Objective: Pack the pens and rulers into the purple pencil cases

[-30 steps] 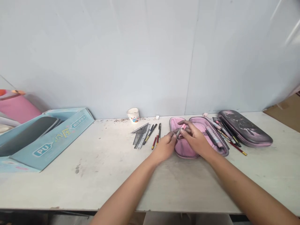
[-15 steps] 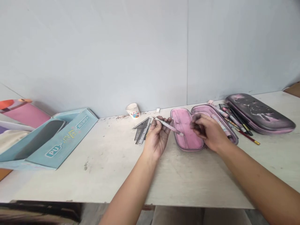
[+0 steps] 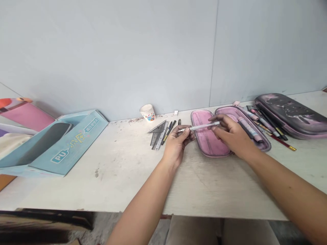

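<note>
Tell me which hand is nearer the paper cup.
Left. The left hand holds a pen just right of and in front of the paper cup; the right hand, at the pen's other end, is farther right, over the pink pencil case.

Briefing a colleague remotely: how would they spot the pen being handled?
Find the open pink pencil case on the table. Over its left side, the left hand and right hand hold a pen level between them. Unlike the dark pens lying nearby, it is pale silver.

Paper cup (image 3: 147, 112) by the wall, rulers (image 3: 157, 135) near it, blue box (image 3: 76, 141) far left, dark case (image 3: 291, 114) far right, all on the worktop (image 3: 122, 180).
</note>
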`<state>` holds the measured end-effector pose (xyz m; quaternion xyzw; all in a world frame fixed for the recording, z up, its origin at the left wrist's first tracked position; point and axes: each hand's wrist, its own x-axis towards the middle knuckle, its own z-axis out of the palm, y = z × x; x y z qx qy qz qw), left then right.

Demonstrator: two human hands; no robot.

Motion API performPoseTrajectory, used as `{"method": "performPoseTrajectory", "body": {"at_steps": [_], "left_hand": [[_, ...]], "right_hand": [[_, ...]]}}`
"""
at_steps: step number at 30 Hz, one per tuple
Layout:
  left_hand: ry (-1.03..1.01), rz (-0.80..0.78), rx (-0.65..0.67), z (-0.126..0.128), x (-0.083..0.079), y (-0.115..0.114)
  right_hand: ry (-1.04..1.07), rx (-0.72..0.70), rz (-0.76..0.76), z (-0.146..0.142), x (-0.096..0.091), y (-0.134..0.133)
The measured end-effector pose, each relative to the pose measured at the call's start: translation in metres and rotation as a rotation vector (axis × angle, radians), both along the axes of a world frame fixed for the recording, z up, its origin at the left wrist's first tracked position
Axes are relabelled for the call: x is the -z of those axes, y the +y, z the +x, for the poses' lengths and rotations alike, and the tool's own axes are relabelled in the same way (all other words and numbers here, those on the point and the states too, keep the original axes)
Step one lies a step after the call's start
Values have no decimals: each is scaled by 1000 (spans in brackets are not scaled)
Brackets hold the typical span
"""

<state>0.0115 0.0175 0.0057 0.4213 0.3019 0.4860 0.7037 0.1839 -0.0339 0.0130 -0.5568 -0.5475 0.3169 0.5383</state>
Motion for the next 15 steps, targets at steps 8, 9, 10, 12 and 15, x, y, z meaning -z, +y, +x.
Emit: {"method": "performPoseTrajectory", "body": {"at_steps": [8,9,10,12,15], "left_hand": [[180,123,47,1,0,-3],[200,146,43,2,1,-4],[218,170,39,2,2,-4],[262,217,37,3,4,-5],[324,256,39,3,6,-5]], "right_hand": [[64,-57,-88,4,0,-1],[102,-80,-103,5,1,-2],[120,-97,-109,5,1,-2],[54,-92,-95,6,3,-2],[-213,-24,9,9,6,-1]]}}
